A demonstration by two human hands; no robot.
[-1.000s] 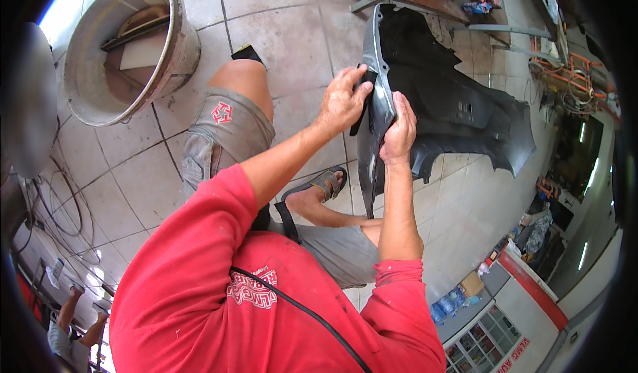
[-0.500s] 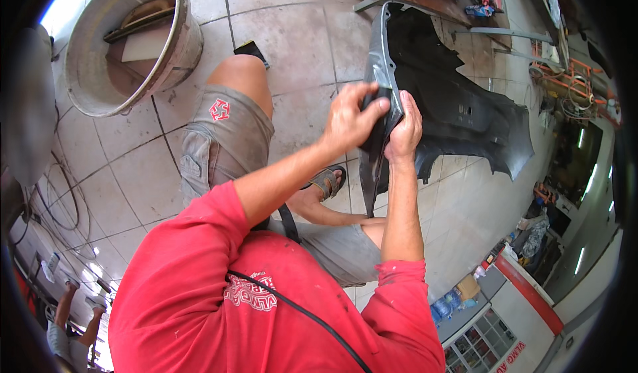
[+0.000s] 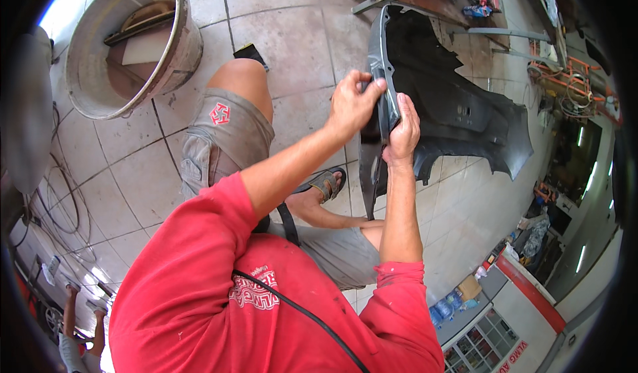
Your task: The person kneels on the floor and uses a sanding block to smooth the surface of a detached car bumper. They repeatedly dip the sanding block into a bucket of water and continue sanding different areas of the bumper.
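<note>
A large black car fender point(image 3: 472, 124) with a grey, scuffed edge stands beside my bent legs, its lower tip by my right knee. My left hand point(image 3: 353, 104) is closed on a thin dark piece, perhaps an abrasive sheet, held against the upper part of that edge; the piece is partly hidden by my fingers and cannot be made out clearly. My right hand point(image 3: 401, 127) grips the fender's edge just to the right and a little lower, thumb up along it. A small black flat pad point(image 3: 255, 54) lies on the tiles beyond my left knee.
A large worn bucket point(image 3: 85, 87) holding boards stands at upper left, with cables point(image 3: 63, 193) below it. A metal stand point(image 3: 508, 30), an orange trolley point(image 3: 571, 87) and water jugs point(image 3: 448, 306) are on the right. Another person's legs point(image 3: 70, 320) show at lower left.
My left hand dropped along the fender edge, then moved slightly back up with the dark piece. My right hand keeps its grip. The other person's legs have shifted slightly.
</note>
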